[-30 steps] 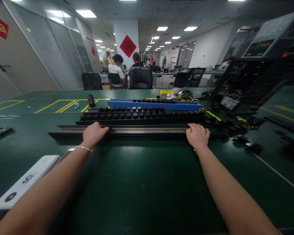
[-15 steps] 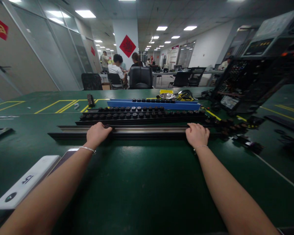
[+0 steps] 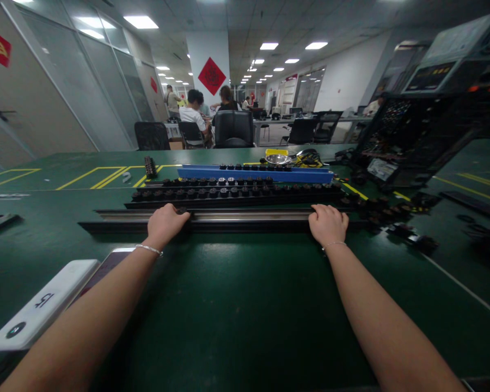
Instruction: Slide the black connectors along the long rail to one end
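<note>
A long black rail (image 3: 249, 224) with a pale metallic channel lies crosswise on the green table. My right hand (image 3: 329, 223) is closed around the rail toward its right end, fingers over the far edge. Over the left part of the rail, my left hand (image 3: 166, 222) is closed, with a small black part (image 3: 183, 210) at the thumb and fingertips, sitting at the channel. Its shape is mostly hidden by the hand. Just behind lies another black rail (image 3: 237, 197) carrying a row of small black round parts.
Farther back are a blue rail (image 3: 310, 176) with black parts, a metal bowl (image 3: 278, 159) and a short dark stack (image 3: 149, 166). Loose black parts (image 3: 386, 212) lie at the right, near a dark equipment rack (image 3: 408, 136). A white power bank (image 3: 44, 302) lies beside my left forearm.
My left hand has slid slightly right along the rail, the small black part moving with it. My right hand keeps its place on the rail.
</note>
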Motion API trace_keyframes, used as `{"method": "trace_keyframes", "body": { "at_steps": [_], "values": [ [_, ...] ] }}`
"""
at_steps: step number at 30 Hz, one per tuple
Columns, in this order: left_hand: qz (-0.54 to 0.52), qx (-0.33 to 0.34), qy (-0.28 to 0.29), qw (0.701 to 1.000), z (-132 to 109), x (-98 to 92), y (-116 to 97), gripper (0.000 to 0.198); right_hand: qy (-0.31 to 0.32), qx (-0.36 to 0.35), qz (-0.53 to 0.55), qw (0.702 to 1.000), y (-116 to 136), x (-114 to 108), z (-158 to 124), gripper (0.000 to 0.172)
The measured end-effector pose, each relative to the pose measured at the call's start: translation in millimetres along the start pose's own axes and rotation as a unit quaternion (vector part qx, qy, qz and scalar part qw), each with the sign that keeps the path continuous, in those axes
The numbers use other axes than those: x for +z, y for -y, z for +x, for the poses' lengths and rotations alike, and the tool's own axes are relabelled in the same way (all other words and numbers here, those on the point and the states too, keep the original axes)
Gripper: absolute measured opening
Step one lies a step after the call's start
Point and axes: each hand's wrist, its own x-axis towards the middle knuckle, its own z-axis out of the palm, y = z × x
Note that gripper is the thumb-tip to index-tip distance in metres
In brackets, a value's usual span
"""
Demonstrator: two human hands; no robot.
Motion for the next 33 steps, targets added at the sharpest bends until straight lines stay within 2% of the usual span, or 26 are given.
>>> {"method": "trace_keyframes", "body": {
  "at_steps": [22,33],
  "values": [
    [-0.015,0.002,-0.016,1.0,-4.6,6.5,-12.3,0.04,0.016,0.006,-0.002,1.0,1.2,-2.8,0.5,0.045],
    [-0.022,0.01,-0.031,0.999,-14.0,9.6,-27.2,0.038,0.006,0.001,-0.011,1.0,0.6,-0.7,-0.5,0.045]
  ]
}}
